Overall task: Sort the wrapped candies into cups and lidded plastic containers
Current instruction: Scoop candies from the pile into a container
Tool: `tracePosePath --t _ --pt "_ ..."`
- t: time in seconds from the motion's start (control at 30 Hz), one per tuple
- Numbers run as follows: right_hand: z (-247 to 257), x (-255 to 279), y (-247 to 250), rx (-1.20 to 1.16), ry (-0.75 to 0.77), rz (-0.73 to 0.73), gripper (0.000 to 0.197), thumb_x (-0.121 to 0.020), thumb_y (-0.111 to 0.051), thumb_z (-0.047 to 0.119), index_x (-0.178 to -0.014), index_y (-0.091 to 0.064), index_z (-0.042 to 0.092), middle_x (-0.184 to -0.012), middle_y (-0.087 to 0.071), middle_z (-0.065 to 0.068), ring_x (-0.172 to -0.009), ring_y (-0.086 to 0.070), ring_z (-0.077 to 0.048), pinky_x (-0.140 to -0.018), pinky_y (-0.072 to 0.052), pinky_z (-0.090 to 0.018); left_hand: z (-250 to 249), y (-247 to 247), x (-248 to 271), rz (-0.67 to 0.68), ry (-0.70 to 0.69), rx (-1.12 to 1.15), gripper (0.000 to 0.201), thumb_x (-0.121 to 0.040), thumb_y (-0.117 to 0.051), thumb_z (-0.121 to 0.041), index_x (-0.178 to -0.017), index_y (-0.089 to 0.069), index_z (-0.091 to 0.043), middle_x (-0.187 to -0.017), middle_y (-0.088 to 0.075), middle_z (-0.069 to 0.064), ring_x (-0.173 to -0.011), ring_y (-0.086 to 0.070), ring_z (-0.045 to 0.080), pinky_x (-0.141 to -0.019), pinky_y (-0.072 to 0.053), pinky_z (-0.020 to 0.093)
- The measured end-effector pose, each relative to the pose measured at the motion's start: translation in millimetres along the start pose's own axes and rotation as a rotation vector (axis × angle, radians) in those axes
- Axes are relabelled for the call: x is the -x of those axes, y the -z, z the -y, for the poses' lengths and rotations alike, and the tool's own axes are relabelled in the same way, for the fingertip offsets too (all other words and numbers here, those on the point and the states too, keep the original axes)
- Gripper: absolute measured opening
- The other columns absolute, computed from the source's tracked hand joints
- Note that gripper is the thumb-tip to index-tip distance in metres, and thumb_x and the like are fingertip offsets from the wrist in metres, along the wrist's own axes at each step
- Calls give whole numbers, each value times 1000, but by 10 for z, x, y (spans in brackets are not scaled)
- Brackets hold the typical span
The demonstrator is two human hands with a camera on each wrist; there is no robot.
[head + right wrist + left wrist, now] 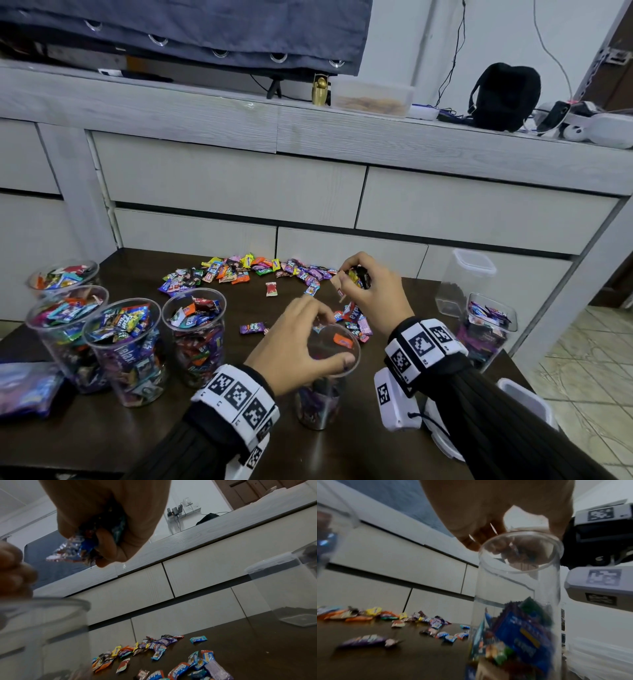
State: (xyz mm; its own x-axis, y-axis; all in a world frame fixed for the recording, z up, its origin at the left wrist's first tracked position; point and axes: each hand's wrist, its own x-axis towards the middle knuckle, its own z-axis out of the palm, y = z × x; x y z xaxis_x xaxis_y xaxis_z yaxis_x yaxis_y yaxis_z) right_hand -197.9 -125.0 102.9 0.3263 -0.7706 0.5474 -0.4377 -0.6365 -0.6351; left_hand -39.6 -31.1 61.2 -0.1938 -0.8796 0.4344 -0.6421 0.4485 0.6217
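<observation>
A clear cup (322, 387), partly filled with wrapped candies, stands at the near middle of the dark table (205, 438). My left hand (327, 337) is over its mouth, thumb on the near rim and fingers curled at the far rim (520, 553). An orange candy (343, 341) shows just inside the rim. Just beyond, my right hand (358, 277) is raised and grips a bunch of wrapped candies (80, 549). Loose candies (260, 270) lie in a band along the far edge, and a smaller heap (354, 323) lies under the right hand.
Several full cups (126, 349) stand at the left. At the right are a square plastic container (486, 329) holding candies and a tall lidded container (466, 284). A white lid (527, 401) lies at the near right edge. Grey drawers (239, 185) rise behind the table.
</observation>
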Motion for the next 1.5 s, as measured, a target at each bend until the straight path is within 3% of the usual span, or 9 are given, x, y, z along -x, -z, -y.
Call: tracePosePath --t 0.13,0.3,0.5,0.7,0.9,1.07,1.2,1.37,1.5 --pt "38 180 -122 -64 12 -7 7 -86 -65 20 -86 -59 24 -68 -63 11 -65 -58 1 -60 -38 -6 191 -110 130 -78 101 142 95 -48 -78 -71 -123 -30 -38 -126 -26 -20 -125 -31 -4 -99 -30 9" --pt "82 423 -274 -120 86 104 6 -88 -63 18 -92 -60 19 -77 -64 11 -71 -62 0 -66 -42 -7 397 -195 168 105 247 321 127 -40 -88 -68 -129 2 -71 -138 -21 -39 -135 -28 -10 -108 -30 20" --pt "111 413 -265 -24 107 256 9 -86 -64 17 -95 -61 16 -84 -65 6 -77 -60 -3 -71 -45 -14 453 -266 155 119 263 337 112 -47 -89 -64 -136 -21 -59 -136 -51 -22 -128 -46 -4 -109 -42 34" --pt "154 348 -225 101 182 416 7 -84 -63 19 -88 -61 13 -70 -60 5 -65 -52 -7 -64 -41 -21 383 -257 139 70 233 359 83 -54 -93 -40 -120 -42 -39 -113 -61 -33 -108 -57 -12 -84 -41 4" --pt "156 365 -288 292 297 514 9 -86 -53 16 -88 -59 9 -77 -61 -9 -72 -54 -24 -68 -43 -37 384 -264 131 48 239 446 84 -56 -95 -15 -124 -48 -25 -109 -71 -10 -106 -64 0 -87 -47 13" --pt "170 407 -277 251 292 478 12 -91 -50 19 -90 -60 11 -75 -62 -6 -67 -54 -19 -64 -40 -31 366 -256 149 63 236 439 79 -54 -94 -31 -118 -48 -29 -110 -69 -16 -108 -63 -1 -91 -48 19" --pt "157 391 -286 60 117 210 5 -89 -58 13 -86 -61 12 -67 -54 15 -64 -50 2 -62 -33 -8 388 -261 145 92 233 436 91 -54 -93 -44 -130 -42 -32 -121 -65 -15 -117 -57 -3 -102 -45 25" --pt "217 336 -319 -100 17 147 6 -92 -56 16 -91 -59 22 -75 -58 18 -72 -56 2 -65 -36 -9 440 -286 139 99 237 435 95 -52 -92 -51 -130 -39 -42 -124 -62 -16 -119 -56 -2 -105 -46 32" --pt "240 376 -364 -50 135 295 7 -83 -54 13 -86 -61 12 -84 -60 4 -80 -54 -4 -75 -42 -19 425 -281 136 65 193 404 105 -52 -92 -52 -130 -23 -68 -128 -54 -34 -123 -49 -11 -100 -39 10"
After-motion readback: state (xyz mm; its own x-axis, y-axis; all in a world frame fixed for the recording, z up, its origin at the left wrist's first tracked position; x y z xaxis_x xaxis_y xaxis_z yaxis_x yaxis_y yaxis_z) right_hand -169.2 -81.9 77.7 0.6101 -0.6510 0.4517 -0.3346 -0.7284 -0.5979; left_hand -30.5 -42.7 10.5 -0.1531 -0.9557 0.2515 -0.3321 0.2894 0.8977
